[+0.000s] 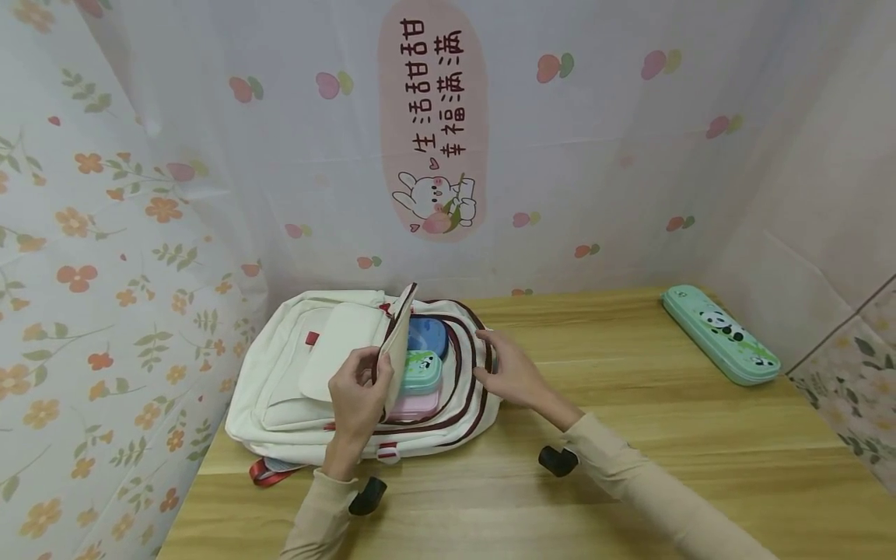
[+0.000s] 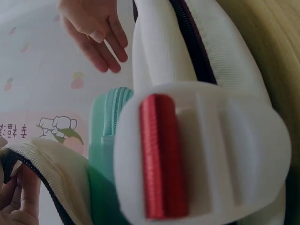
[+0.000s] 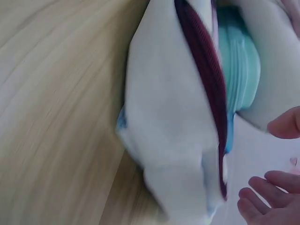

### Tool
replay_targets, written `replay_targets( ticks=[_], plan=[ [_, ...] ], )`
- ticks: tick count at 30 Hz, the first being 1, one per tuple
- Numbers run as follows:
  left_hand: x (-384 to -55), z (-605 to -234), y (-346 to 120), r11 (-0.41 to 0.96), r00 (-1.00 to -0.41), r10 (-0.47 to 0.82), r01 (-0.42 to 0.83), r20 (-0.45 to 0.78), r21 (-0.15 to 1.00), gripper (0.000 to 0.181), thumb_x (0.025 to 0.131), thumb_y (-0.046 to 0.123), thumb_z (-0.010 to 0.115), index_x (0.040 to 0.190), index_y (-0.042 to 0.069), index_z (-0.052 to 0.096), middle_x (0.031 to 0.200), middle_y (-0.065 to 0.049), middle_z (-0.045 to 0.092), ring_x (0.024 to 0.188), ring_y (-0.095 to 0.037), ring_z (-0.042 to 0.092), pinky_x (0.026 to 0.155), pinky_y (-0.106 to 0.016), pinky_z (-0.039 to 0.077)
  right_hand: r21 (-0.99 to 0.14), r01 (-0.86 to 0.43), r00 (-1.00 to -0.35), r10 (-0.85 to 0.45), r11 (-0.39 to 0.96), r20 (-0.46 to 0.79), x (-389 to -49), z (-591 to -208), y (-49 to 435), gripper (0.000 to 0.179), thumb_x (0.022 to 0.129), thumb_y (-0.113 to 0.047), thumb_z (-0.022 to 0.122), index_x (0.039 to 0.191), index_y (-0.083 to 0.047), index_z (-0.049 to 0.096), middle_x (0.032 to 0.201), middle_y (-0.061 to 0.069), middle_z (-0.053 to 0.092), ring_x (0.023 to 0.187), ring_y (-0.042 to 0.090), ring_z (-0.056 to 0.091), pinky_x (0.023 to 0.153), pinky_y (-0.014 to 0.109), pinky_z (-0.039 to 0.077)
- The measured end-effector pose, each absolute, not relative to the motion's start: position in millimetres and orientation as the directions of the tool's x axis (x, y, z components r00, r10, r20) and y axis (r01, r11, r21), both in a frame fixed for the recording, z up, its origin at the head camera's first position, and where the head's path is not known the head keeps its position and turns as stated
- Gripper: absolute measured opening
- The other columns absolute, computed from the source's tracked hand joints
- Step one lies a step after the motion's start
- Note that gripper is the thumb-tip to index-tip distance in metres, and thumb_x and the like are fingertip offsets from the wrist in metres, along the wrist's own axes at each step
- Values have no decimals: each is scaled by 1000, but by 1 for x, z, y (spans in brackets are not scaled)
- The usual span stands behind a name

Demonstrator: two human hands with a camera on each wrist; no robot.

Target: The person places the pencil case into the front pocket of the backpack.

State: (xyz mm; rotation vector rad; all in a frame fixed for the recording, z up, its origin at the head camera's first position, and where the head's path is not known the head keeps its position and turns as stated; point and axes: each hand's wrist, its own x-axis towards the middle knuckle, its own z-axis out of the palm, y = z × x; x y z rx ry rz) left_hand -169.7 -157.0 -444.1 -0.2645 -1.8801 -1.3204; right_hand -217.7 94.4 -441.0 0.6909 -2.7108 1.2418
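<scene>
A cream backpack [image 1: 276, 373] lies on the table, its front pocket unzipped. My left hand [image 1: 360, 389] pinches the zippered edge of the pocket's flap [image 1: 398, 354] and holds it raised. Inside the pocket sit a blue case [image 1: 430, 336], a mint-green case [image 1: 425, 373] with a panda print and a pink case [image 1: 418, 404], the flap hiding part of each. Beside the pack's right end my right hand [image 1: 514, 377] hovers, thumb and fingers spread with nothing between them. In the right wrist view, a gap separates its fingers [image 3: 269, 192] from the fabric.
Another mint-green panda pencil case [image 1: 724, 338] lies at the table's right rear, near the side curtain. A white buckle [image 2: 243, 154] with a red strap fills much of the left wrist view. Patterned curtain [image 1: 315, 194] stands behind the wooden table [image 1: 595, 327].
</scene>
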Motion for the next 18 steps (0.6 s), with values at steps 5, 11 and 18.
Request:
replay_targets(
  ticks=[5,11,18],
  plan=[
    [-171,-449,-156,468,-637,-229,591,736,657,8,85,-3,69,92,-5,69,77,-17,70,67,2,58,59,-7,46,-695,-368,-926,-312,618,213,-226,-443,114,62,90,-15,67,145,5,47,143,26,54,134,44,50,110,60,41],
    [-173,-453,-157,505,-623,-210,591,753,630,8,84,-5,71,92,-4,70,76,-14,70,62,-4,54,54,-12,43,-703,-293,-954,-243,647,174,-237,-442,142,65,93,-20,64,148,5,42,149,28,47,138,47,44,111,63,38],
    [-170,-449,-152,532,-606,-216,585,766,613,13,78,-16,71,89,-9,68,72,-17,68,57,-13,52,48,-23,42,-699,-234,-971,-193,676,139,-247,-441,185,69,97,-23,62,152,7,34,154,32,37,141,51,37,112,67,34]
  ],
)
